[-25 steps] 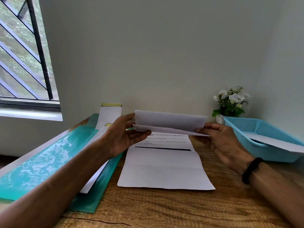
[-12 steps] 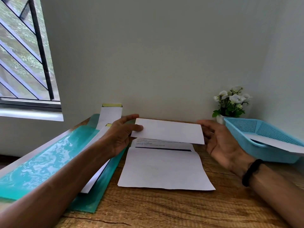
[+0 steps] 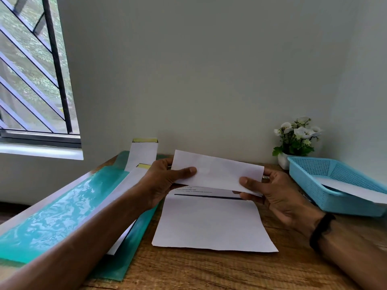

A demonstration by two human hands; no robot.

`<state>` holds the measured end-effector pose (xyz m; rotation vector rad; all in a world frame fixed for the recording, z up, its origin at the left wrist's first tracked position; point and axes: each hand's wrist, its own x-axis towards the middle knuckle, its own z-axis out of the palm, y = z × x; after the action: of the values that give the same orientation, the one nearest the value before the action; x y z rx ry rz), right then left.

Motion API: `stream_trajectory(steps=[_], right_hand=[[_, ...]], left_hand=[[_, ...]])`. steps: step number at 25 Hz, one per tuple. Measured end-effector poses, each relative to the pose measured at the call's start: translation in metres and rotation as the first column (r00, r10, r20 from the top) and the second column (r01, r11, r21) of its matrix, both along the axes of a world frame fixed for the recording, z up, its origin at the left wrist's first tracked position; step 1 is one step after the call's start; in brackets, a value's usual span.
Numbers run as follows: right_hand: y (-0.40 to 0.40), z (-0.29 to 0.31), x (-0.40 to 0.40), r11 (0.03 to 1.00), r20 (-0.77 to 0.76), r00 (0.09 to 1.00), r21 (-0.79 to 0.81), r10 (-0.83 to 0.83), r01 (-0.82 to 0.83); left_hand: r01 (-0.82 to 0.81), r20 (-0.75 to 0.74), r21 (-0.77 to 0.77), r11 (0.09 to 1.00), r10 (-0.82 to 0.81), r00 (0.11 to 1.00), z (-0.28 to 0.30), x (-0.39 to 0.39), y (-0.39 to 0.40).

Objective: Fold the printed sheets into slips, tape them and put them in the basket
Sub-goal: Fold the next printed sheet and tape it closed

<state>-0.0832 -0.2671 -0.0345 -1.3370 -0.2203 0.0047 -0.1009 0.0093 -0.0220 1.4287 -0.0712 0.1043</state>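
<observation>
Both grips, left hand (image 3: 165,181) and right hand (image 3: 270,191), are pinching the folded slip (image 3: 217,172) by its ends above the bench (image 3: 209,268), risking the untaped folds springing open.

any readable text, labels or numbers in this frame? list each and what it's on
None can be read.
Printed sheet on the table: a few lines of small print above a dark bar, near its far edge, too blurred to read.
Folded slip held in the left hand and right hand: blank on the side shown.
Paper in the blue basket: no print visible.
Green folder: no label visible.
</observation>
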Motion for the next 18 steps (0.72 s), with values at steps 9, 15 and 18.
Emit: stream_trajectory(steps=[9, 15, 18], right_hand=[[-0.002, -0.003, 0.002, 0.998, -0.033, 0.997, 0.004, -0.070, 0.070], [-0.001, -0.013, 0.009, 0.990, -0.020, 0.994, -0.098, -0.103, 0.100], [-0.002, -0.014, 0.008, 0.991, -0.010, 0.994, -0.089, -0.105, 0.104]], left_hand=[[-0.688, 0.549, 0.500, 0.525, 0.423, 0.721, 0.015, 0.001, 0.045], [-0.109, 0.046, 0.989, 0.095, 0.509, 0.859, 0.002, 0.006, 0.075], [-0.091, 0.031, 0.991, 0.101, 0.483, 0.875, 0.004, 0.006, 0.071]])
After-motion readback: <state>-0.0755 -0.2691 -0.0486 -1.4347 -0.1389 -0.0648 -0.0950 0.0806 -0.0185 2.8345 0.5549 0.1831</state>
